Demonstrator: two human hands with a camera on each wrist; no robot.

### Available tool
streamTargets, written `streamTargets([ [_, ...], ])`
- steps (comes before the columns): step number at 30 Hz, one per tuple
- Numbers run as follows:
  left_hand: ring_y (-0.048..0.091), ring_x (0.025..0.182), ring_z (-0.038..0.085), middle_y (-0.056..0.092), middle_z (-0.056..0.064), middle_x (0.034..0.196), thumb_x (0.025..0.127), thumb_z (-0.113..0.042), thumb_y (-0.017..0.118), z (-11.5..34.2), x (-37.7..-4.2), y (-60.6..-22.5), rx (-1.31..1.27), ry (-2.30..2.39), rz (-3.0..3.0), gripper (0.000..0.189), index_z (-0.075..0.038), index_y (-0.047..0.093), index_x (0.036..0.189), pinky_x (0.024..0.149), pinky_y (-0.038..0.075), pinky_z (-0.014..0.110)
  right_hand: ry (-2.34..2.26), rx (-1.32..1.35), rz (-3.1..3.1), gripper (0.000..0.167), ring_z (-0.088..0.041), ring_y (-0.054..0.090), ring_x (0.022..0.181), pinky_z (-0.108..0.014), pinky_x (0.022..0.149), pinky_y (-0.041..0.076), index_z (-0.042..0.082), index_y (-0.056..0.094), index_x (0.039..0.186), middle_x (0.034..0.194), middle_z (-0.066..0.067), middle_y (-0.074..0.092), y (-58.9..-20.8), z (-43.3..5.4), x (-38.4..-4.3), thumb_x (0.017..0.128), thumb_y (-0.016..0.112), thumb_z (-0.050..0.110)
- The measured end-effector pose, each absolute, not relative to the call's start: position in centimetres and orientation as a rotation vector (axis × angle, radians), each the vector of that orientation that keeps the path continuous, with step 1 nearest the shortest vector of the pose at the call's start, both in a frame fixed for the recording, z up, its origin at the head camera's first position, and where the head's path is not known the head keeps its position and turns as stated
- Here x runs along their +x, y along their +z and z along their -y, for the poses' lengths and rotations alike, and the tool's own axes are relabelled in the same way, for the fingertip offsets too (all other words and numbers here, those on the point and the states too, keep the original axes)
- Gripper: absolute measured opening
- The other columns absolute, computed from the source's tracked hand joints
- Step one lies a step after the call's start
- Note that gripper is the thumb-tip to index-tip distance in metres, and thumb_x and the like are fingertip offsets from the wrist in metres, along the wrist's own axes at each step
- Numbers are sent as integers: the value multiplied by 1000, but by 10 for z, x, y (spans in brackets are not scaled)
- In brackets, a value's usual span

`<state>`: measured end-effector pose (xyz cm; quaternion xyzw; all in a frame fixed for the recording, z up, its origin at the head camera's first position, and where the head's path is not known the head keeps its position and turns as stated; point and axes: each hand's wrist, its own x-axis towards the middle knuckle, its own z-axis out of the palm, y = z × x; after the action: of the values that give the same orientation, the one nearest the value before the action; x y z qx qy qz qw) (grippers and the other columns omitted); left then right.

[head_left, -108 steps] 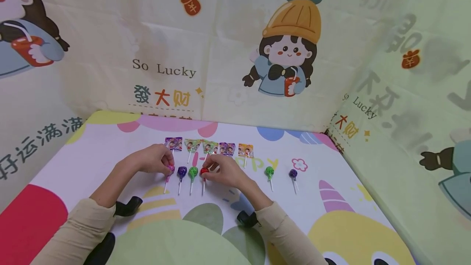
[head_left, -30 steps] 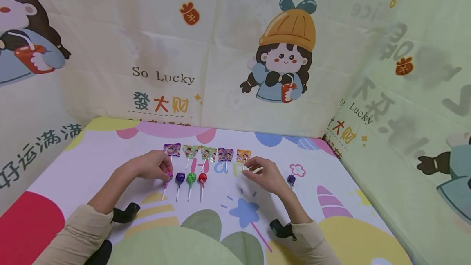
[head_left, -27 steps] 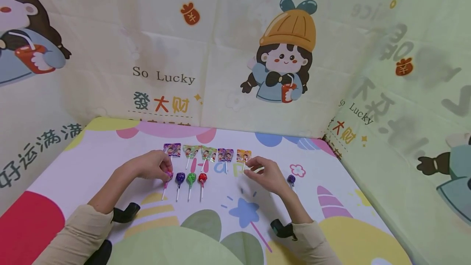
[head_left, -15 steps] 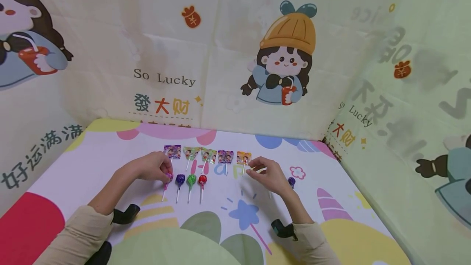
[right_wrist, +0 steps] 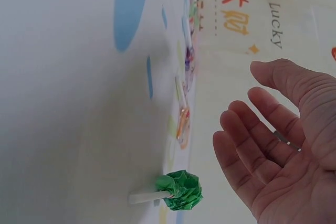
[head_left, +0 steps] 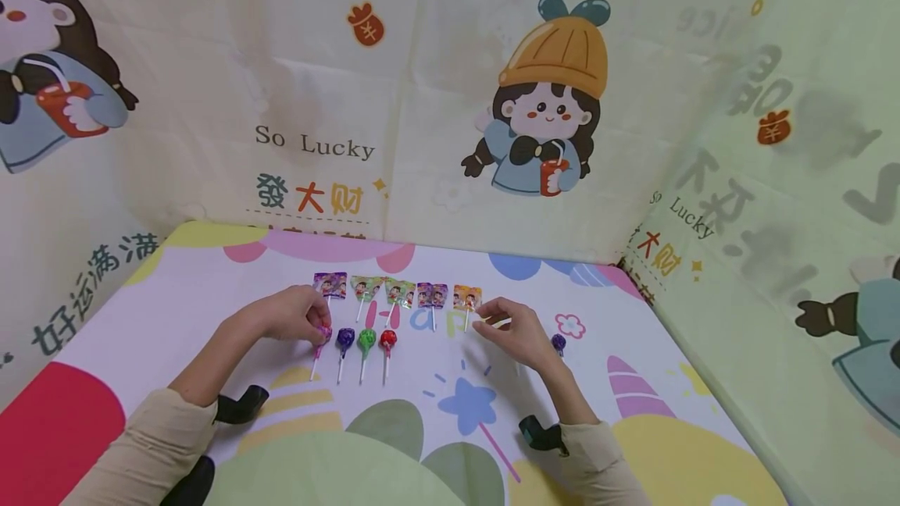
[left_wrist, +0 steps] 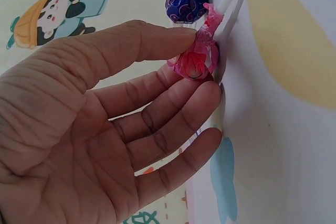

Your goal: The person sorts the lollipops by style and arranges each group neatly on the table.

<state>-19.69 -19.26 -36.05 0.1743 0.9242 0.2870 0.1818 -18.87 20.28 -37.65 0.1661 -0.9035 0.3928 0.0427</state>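
My left hand pinches the head of a pink lollipop between thumb and fingers; its stick lies toward me. Beside it, in a row, lie a dark purple-blue lollipop, a green lollipop and a red lollipop. To the right, my right hand hovers over the table, fingers loosely bent, holding nothing. Past its fingertips lies an orange flat-wrapped lollipop. Another green lollipop shows below that hand in the right wrist view; in the head view the hand mostly hides it.
Behind the row lie more flat-wrapped lollipops, among them a purple one, a green one and another purple one. A dark purple lollipop sits right of my right wrist. Printed cloth walls the table's back and sides.
My right hand has let go of the red lollipop and moved right, over the separate green one; lately it hardly moves. My left hand stays on the pink lollipop. The head view shifts slightly.
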Motion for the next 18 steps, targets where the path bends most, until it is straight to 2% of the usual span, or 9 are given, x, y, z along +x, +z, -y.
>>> streamTargets([
  [8,54,79,19,61,4,83,83,-11,83,193,-197,-361,492,819,-2608,17,-7,70,93,68,49,31,1175,474,2774,22,-19,69,95,-29,80,57,6,73,107,100,-2,74,-375,-209,-189,90,79,18],
  [18,54,77,19,61,4,82,83,-10,83,193,-198,-361,510,819,-2612,16,-8,69,91,67,49,31,1171,440,2771,27,-22,70,97,-34,83,58,1,71,110,102,-5,73,-376,-225,-187,91,78,18],
])
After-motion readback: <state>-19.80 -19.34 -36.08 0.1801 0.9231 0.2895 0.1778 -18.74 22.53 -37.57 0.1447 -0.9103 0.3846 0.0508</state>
